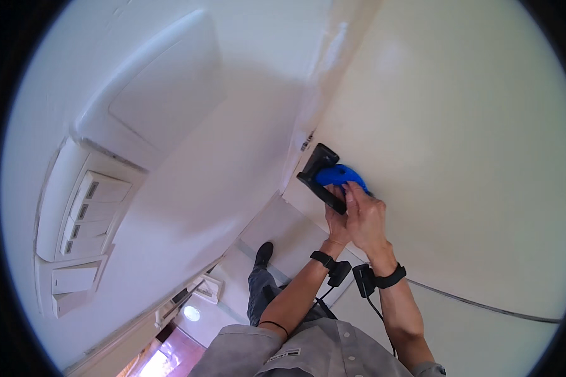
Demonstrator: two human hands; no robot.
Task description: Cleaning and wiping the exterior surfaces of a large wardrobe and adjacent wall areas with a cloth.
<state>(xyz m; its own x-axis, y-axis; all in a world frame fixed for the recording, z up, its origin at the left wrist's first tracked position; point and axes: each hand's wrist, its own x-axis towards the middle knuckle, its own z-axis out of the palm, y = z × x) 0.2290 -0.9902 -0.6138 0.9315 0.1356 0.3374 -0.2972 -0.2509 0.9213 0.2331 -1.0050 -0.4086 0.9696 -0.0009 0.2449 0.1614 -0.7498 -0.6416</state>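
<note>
From the head view, I have the rounded, glossy blue piece beside the angular black handle-like fitting, against the flat cream panel. My right hand is drawn narrow, fingertips seemingly pinching the blue rim; my left hand is partly hidden behind it, so I cannot tell its grip. I judge the blue piece light, stiff, slightly slippery, best held by its rim. White wall and rocker switches stand left, pale floor below.
</note>
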